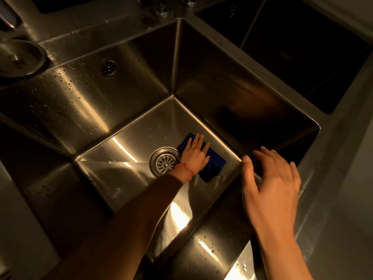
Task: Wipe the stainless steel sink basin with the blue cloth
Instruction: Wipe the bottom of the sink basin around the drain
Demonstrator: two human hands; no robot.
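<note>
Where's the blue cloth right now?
In the head view, the blue cloth lies flat on the stainless steel sink basin floor, just right of the round metal drain strainer, pressed under the left hand.

The left hand lies flat, fingers spread, on the blue cloth, pressing it to the floor of the sink basin — just right of the round drain. The right hand hovers open over the basin's near right rim. Water drops dot the left wall — a second, darker basin lies far right.
</note>
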